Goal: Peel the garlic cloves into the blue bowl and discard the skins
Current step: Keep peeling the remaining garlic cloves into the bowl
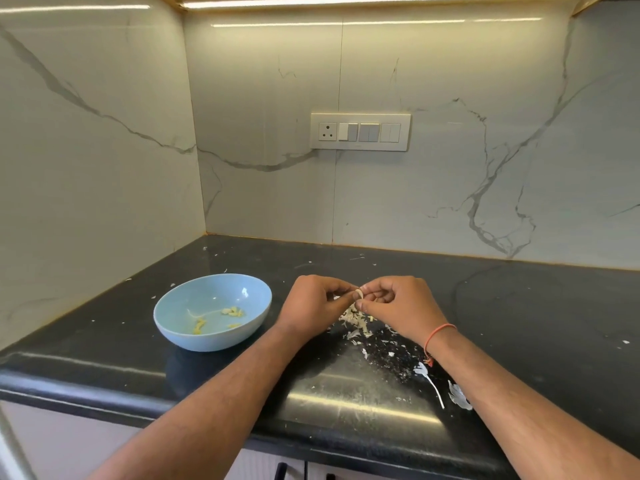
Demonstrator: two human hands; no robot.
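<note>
Both hands meet over the black counter [519, 306], just right of the bowl [211, 311]; left hand [313, 303] and right hand [398, 306] have curled fingers pinching one small pale clove [359, 293] between their tips; clove sits at the junction of the two hands, held above the counter, partly hidden by fingers; can't tell how much skin is on it. Skins [356, 322] lie in a loose pile on the counter directly under the hands; more flakes trail toward the near edge beside the right forearm, incl. a long white strip [433, 384]. Bowl is blue, upright, left of the left hand, not touching it; a few yellowish peeled pieces [232, 311] in its bottom. Orange thread [438, 336] on right wrist. Switch panel [360, 132] on the marble wall behind.
</note>
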